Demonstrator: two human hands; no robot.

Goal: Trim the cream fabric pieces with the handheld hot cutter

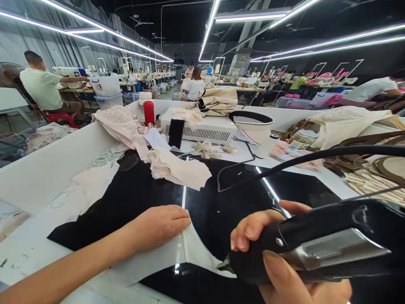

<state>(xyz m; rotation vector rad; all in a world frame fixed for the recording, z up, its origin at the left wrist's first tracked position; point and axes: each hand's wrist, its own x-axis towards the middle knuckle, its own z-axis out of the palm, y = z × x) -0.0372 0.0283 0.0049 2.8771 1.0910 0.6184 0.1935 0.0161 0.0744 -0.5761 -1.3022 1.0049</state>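
Observation:
A thin whitish fabric piece (164,257) with a seam down its middle lies over the near edge of the glossy black board (152,198). My left hand (161,226) rests on its far end, fingers together and curled, pinching or pressing the cloth. My right hand (284,261) is wrapped round a black corded hand tool (341,236) with a silver metal plate on its side. Its narrow metal tip touches or hovers just over the fabric's right corner; I cannot tell which. The tool's underside and some of my right fingers are hidden.
Beyond my hands lies a stack of cream fabric pieces (177,166). Behind it are a phone (176,133), a red bottle (148,113) and a white vented box (205,131). A black cable (303,162) arches across the right. Brown-edged pieces (373,169) pile up there. Several people sit beyond.

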